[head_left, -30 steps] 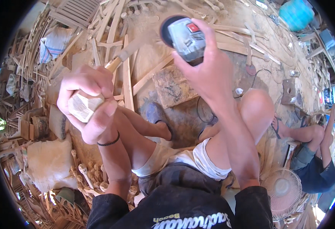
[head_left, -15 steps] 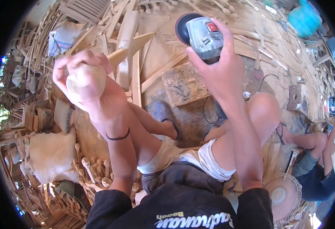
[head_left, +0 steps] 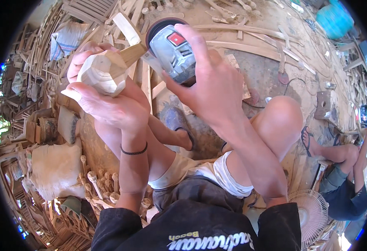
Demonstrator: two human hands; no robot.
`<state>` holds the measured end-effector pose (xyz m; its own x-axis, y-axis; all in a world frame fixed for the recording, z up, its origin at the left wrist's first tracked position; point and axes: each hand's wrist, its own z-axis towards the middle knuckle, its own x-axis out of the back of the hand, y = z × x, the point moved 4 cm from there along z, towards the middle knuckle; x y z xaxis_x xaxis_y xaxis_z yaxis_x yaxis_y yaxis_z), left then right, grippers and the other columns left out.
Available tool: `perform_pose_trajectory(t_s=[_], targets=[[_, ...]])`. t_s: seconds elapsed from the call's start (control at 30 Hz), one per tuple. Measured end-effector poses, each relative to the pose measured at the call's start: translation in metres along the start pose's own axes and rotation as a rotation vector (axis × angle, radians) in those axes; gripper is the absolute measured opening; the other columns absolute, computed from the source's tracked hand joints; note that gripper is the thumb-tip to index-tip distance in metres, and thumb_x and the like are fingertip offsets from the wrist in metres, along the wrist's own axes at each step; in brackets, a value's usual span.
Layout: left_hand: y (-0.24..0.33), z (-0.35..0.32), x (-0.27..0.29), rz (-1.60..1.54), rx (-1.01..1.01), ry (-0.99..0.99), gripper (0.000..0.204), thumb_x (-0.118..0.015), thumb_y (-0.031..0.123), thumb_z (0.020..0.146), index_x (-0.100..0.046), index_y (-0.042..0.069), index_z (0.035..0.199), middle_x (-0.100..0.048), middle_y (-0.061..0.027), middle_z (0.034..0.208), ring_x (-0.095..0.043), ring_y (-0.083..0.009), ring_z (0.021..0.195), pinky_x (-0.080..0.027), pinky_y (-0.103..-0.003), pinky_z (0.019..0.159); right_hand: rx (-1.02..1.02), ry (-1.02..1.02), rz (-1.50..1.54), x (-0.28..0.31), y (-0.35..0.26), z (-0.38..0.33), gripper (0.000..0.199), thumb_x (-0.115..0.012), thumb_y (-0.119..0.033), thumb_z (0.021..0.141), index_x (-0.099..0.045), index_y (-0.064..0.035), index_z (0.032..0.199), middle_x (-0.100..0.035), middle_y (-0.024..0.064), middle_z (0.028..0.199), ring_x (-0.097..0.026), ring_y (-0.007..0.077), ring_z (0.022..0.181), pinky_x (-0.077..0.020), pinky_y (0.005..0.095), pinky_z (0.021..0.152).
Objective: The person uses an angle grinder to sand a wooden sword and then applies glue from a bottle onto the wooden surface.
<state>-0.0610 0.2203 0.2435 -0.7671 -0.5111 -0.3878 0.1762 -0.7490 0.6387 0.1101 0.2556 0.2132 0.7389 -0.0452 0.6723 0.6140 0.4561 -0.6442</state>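
A roughly carved wooden piece (head_left: 104,72) rests in my left hand (head_left: 108,106), whose fingers wrap round its pale, faceted, rounded end. From that end a narrower wooden neck points up and right, toward the grinder. My right hand (head_left: 215,83) grips a grey power grinder (head_left: 174,52) with a red switch, fingers curled over its body. The grinder's dark round disc (head_left: 156,26) faces the far left, close beside the neck of the wood. Whether disc and wood touch, I cannot tell.
Wooden strips (head_left: 250,46) and offcuts lie across the dusty floor. Carved spoon-shaped pieces (head_left: 93,180) are heaped at the lower left. A fan (head_left: 311,217) stands at the lower right, near another person's leg (head_left: 336,152). A pale cushion-like sack (head_left: 57,171) lies at left.
The grinder in my right hand has moved left and slightly down, close to the wood. My left hand has turned the wooden piece, bringing its faceted end into view.
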Motion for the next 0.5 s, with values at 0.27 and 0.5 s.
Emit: perform_pose_trajectory(t_s=[0.27, 0.5], targets=[[-0.007, -0.007, -0.002, -0.135, 0.018, -0.051, 0.060, -0.038, 0.058, 0.114, -0.060, 0.002, 0.119, -0.064, -0.0146, 0.116, -0.060, -0.0298, 0.112, -0.050, -0.045, 0.103, -0.008, -0.030, -0.054, 0.000, -0.004, -0.001, 0.088, -0.090, -0.033, 0.078, -0.047, -0.0329, 0.155, -0.074, 0.0218, 0.094, -0.075, 0.0446, 0.077, -0.0582, 0.0520, 0.063], [-0.009, -0.015, -0.006, -0.171, 0.067, -0.024, 0.062, -0.041, 0.060, 0.112, -0.064, 0.003, 0.119, -0.065, -0.0136, 0.115, -0.059, -0.0308, 0.113, -0.047, -0.046, 0.105, 0.077, 0.008, -0.092, 0.000, -0.005, -0.002, 0.089, -0.092, -0.031, 0.079, -0.043, -0.0292, 0.154, -0.068, 0.0245, 0.086, -0.074, 0.0404, 0.066, -0.0563, 0.0471, 0.052]])
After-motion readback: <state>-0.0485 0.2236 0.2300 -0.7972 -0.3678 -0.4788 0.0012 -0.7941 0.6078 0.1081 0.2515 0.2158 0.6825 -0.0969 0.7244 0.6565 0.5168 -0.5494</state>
